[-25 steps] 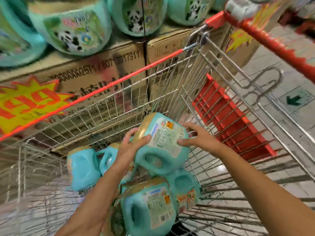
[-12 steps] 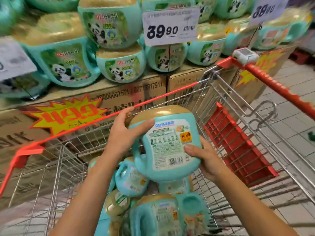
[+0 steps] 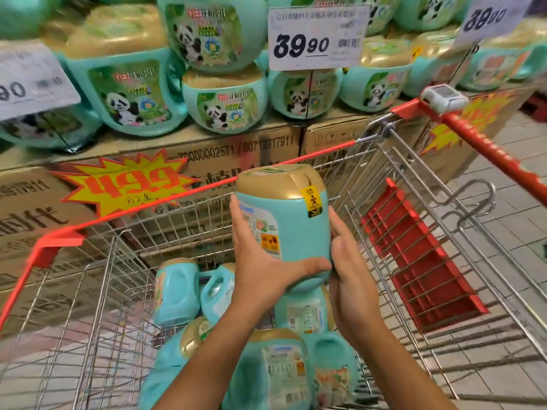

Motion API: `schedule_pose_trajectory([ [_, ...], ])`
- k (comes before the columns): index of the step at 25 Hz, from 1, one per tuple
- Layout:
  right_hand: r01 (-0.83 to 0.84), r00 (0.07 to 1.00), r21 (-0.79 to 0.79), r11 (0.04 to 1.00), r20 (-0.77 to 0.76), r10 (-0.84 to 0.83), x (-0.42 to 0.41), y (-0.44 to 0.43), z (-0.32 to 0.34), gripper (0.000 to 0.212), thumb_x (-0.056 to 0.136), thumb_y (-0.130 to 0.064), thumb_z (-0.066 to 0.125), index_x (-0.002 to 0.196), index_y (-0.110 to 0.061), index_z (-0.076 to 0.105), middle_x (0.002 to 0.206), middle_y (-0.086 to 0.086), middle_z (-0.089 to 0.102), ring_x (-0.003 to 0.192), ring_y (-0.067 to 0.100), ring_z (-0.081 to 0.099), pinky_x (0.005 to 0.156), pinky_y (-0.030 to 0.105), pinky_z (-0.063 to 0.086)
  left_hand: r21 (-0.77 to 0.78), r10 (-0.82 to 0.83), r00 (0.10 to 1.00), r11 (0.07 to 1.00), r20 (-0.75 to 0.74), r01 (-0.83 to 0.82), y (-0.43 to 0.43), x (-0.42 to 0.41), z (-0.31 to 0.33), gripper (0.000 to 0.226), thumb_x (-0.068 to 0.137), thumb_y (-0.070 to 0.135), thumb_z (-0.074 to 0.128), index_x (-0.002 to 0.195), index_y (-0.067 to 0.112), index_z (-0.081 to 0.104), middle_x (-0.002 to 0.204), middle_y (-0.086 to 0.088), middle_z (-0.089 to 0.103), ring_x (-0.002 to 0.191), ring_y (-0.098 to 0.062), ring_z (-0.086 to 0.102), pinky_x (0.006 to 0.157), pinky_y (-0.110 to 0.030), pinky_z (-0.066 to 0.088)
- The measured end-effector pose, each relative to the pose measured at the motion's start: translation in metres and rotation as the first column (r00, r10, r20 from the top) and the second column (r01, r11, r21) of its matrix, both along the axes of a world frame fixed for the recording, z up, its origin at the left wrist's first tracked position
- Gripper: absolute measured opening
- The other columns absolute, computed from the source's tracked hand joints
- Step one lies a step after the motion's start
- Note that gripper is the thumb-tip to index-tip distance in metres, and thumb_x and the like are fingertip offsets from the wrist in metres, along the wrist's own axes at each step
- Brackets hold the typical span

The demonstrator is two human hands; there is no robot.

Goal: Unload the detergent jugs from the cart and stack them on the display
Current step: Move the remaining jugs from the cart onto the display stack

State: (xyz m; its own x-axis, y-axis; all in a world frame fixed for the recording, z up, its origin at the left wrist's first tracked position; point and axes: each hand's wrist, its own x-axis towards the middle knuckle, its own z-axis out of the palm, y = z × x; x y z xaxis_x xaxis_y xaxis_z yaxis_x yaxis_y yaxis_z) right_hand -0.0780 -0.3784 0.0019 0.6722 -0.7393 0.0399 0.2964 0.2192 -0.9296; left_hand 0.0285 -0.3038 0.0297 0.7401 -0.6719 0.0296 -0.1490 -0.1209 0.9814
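Note:
I hold a teal detergent jug with a gold cap upright above the wire cart. My left hand grips its left side and bottom, thumb across the front. On the jug's right side my right hand is pressed flat. Several more teal jugs lie jumbled in the cart below. The display behind the cart carries stacked teal jugs with panda labels, standing on cardboard cartons.
The cart's red handle runs along the right, with a red folded child seat inside it. A price sign reading 39.90 hangs over the display. A yellow starburst price tag is stuck on the cartons. Tiled floor lies at right.
The jug has been lifted out of the cart pile and turned, so its narrow side faces me instead of its back label. My view has tilted up toward the display.

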Motion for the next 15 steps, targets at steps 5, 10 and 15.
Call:
schedule_pose_trajectory([
  [5, -0.083, 0.981, -0.208, 0.975, -0.188, 0.043, -0.009, -0.021, 0.008, 0.037, 0.091, -0.035, 0.054, 0.128, -0.038, 0.058, 0.131, -0.005, 0.058, 0.126, 0.016, 0.053, 0.102, 0.038, 0.043, -0.248, -0.109, 0.970, 0.967, -0.216, 0.054, 0.014, 0.021, 0.001, 0.138, 0.036, 0.037, 0.094, 0.152, 0.030, 0.020, 0.141, 0.007, 0.054, 0.122, -0.021, 0.059, 0.092, -0.044, 0.054],
  [10, -0.110, 0.972, 0.112, 0.988, -0.195, 0.131, -0.007, -0.033, -0.004, 0.092, 0.063, -0.060, 0.079, 0.138, -0.017, 0.047, 0.134, 0.011, 0.058, 0.126, 0.033, 0.052, 0.104, 0.051, 0.042, -0.444, -0.401, 0.727, 0.884, -0.557, 0.148, 0.027, 0.030, 0.004, 0.121, 0.021, 0.038, 0.098, 0.128, 0.011, 0.049, 0.100, -0.007, 0.075, 0.084, -0.024, 0.074, 0.063, -0.035, 0.060],
  [15, -0.258, 0.962, 0.380, 0.888, 0.021, 0.271, -0.006, -0.036, 0.001, 0.107, 0.042, -0.049, 0.094, 0.130, -0.006, 0.052, 0.119, 0.016, 0.068, 0.110, 0.030, 0.065, 0.092, 0.043, 0.054, -0.448, -0.434, 0.561, 0.886, -0.705, 0.123, 0.027, 0.033, -0.003, 0.080, 0.011, 0.039, 0.098, 0.084, 0.012, 0.081, 0.085, -0.009, 0.077, 0.074, -0.023, 0.074, 0.063, -0.036, 0.062],
])
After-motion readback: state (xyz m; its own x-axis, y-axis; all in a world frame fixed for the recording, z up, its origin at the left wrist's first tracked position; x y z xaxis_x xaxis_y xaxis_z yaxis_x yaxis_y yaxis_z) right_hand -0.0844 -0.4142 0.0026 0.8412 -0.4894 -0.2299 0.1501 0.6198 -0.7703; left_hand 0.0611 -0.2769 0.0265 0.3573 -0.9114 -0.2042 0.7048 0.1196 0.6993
